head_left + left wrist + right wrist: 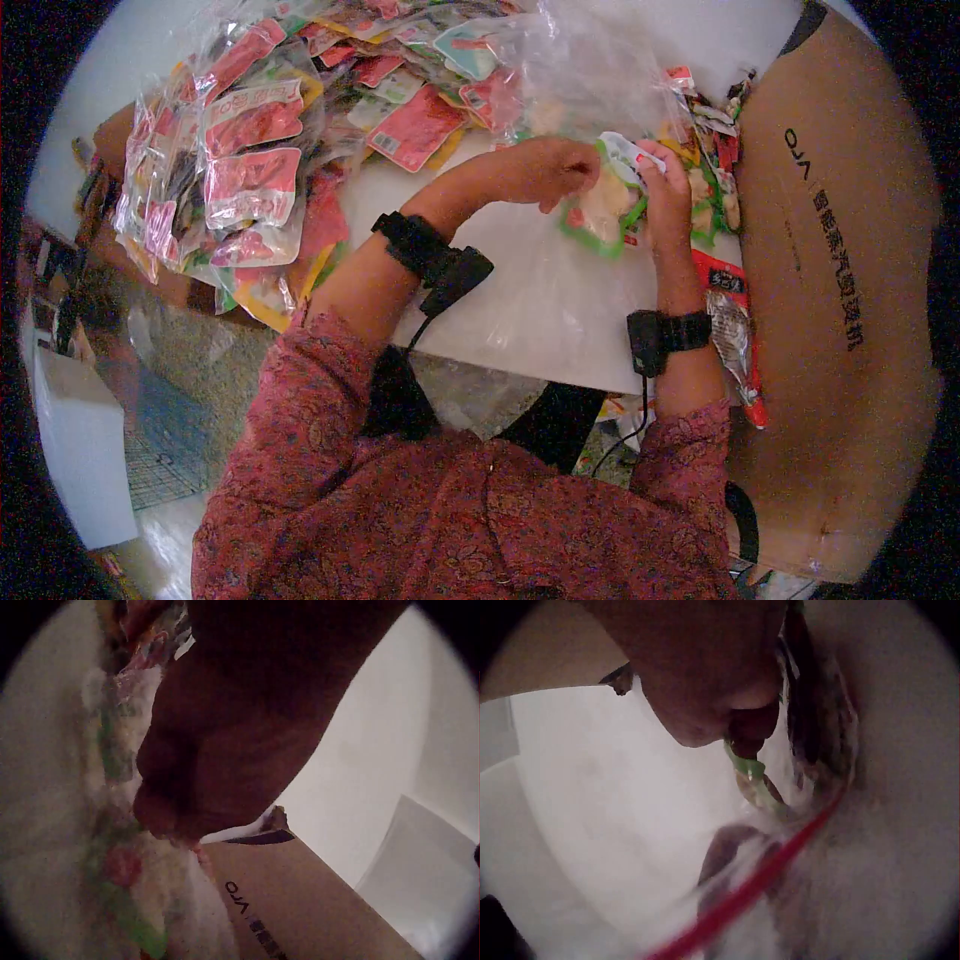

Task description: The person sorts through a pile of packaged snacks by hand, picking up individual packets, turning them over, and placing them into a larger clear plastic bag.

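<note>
Both hands meet on one green-edged snack packet held just above the white table: the left hand curls its fingers over the packet's upper left edge, and the right hand pinches the opposite edge, thumb toward the top corner. The packet lies between the two hands, its long axis running roughly from the near left to the far right, so each hand has one end and neither is clearly nearer. In the left wrist view the left hand's knuckles fill the frame above a blurred green and white wrapper; in the right wrist view the fingertips grip a green edge, though the rest is too blurred to read. Just to the right stands a large cardboard box with printed characters, with more packets lying against its side. Across the far side of the table sprawls a heap of red and pink packets in clear bags. Floor and a white cabinet show at the left.
</note>
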The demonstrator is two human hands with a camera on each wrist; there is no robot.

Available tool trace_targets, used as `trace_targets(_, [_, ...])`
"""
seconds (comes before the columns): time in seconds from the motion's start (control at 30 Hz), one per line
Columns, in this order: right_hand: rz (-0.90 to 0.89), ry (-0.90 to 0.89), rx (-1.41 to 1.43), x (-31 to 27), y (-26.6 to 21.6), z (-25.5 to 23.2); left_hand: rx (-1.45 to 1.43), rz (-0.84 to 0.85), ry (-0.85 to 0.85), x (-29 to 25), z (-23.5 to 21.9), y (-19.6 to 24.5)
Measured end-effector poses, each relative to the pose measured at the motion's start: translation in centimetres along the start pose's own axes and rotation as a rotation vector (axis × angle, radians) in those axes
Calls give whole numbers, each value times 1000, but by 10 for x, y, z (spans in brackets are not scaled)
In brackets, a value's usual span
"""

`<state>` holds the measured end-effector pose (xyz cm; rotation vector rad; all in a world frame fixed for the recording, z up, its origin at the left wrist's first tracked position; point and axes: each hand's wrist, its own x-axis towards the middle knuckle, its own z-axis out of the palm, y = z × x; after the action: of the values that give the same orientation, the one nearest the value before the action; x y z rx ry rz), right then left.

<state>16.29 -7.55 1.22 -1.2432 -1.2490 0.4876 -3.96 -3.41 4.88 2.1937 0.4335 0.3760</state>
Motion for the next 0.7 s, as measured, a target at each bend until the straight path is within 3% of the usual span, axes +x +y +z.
trace_targets(0.07, [232, -96, 427, -5, -6, 6, -96, 53, 148, -1, 4, 1])
trace_targets(0.1, [232, -99, 427, -6, -8, 7, -96, 52, 151, 2, 5, -3])
trace_targets(0.17, [321, -146, 645, -7, -10, 10, 148, 319, 322, 8, 6, -14])
trace_targets(0.27, [374, -93, 721, -8, -17, 6, 40, 323, 194, 6, 1, -17])
trace_targets(0.3, [375, -94, 719, -7, -16, 6, 38, 323, 196, 4, 0, -15])
trace_targets(0.37, [401, -78, 681, -6, -14, 6, -3, 160, 109, -2, -3, -9])
trace_targets(0.5, [527, -202, 641, -13, -13, 12, 182, 257, 163, 7, -10, -31])
trace_targets(0.57, [644, -425, 396, -15, -19, 13, 177, 315, 242, 5, -13, -33])
trace_targets(0.6, [532, -492, 252, -19, -20, 14, 173, 310, 241, 5, -13, -35])
trace_targets(0.63, [539, -495, 252, -22, -25, 15, 159, 318, 251, 4, -14, -35])
trace_targets(0.7, [508, -562, -32, -25, -34, 16, 145, 324, 263, 2, -13, -35])
